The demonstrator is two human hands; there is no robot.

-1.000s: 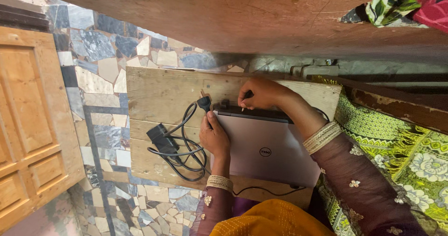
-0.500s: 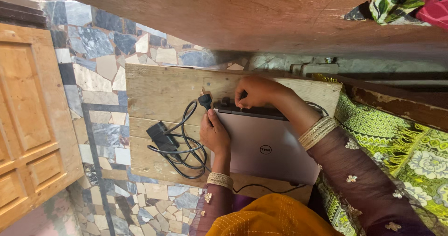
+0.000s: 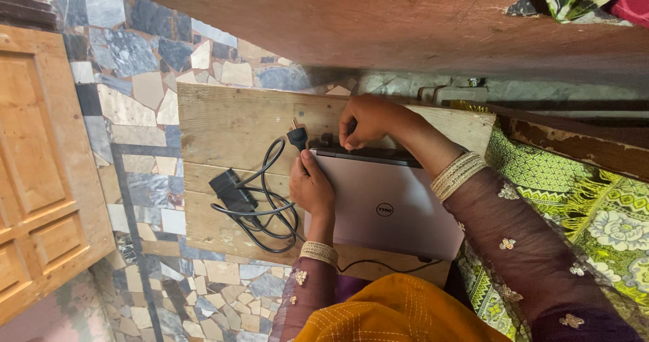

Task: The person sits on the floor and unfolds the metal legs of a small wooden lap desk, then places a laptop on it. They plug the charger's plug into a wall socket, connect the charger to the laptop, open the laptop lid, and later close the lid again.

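Now the closed silver laptop point(image 3: 385, 210) lies on a low board of pale wooden planks point(image 3: 230, 122), its dark back edge turned toward twelve o'clock. At that edge the right hand point(image 3: 368, 120) is bent down with its fingers drawn together, the tips pressed against the dark strip; a second ago a thin pointed tool showed between those fingertips, and it can no longer be made out, so whether the fingers pinch anything cannot be told. The left hand point(image 3: 311, 186) rests at the laptop's nine o'clock side, fingers close together and laid flat along the lid's corner, gripping nothing that shows; it has kept that place through all three moments, while the right hand has slid slightly toward the near corner of the back edge. At eleven o'clock from the left hand the black plug point(image 3: 297, 138) stands just beside the laptop's corner, pins pointing away, unchanged. Its black cable point(image 3: 267, 213) loops out toward eight o'clock and meets the black power brick point(image 3: 232, 188), well apart from both hands. Beyond the board, at nine o'clock, is a floor of broken stone mosaic point(image 3: 128, 112).
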